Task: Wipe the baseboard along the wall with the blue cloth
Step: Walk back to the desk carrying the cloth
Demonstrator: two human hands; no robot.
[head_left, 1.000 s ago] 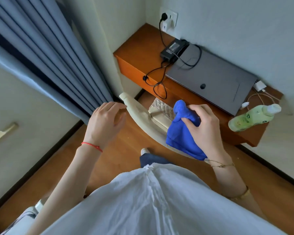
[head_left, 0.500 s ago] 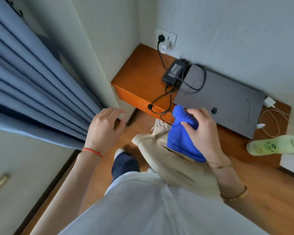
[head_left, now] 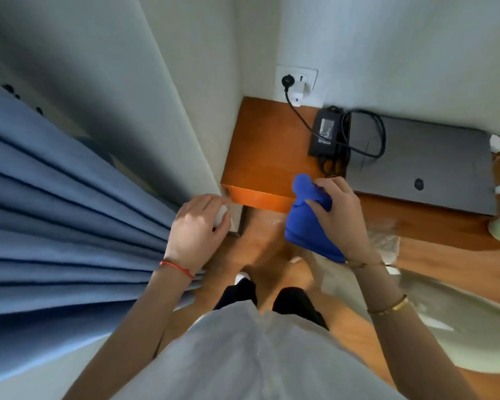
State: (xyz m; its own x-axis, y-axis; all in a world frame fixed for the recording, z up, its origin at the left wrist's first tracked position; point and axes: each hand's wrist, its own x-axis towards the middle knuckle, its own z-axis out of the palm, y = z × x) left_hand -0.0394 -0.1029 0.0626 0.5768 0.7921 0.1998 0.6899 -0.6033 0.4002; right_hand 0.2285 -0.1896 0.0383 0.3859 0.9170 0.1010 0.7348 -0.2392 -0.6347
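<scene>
Blue cloth (head_left: 308,223) hangs bunched from the right hand (head_left: 338,215), whose fingers pinch its upper end in front of the orange tabletop (head_left: 266,151). Left hand (head_left: 198,226) rests with loosely spread fingers, holding nothing, against the wall corner (head_left: 214,180) beside the blue curtain (head_left: 70,215). A closed laptop (head_left: 427,166) and its charger (head_left: 325,134) lie on the tabletop.

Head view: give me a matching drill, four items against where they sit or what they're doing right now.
Items:
1. cloth
2. power brick
3. laptop
4. curtain

States:
A. closed, flat on the desk
B. hanging in folds at the left
C. gripped by the right hand
D. cabled to the wall socket

Pairs: 1-C, 2-D, 3-A, 4-B
</scene>
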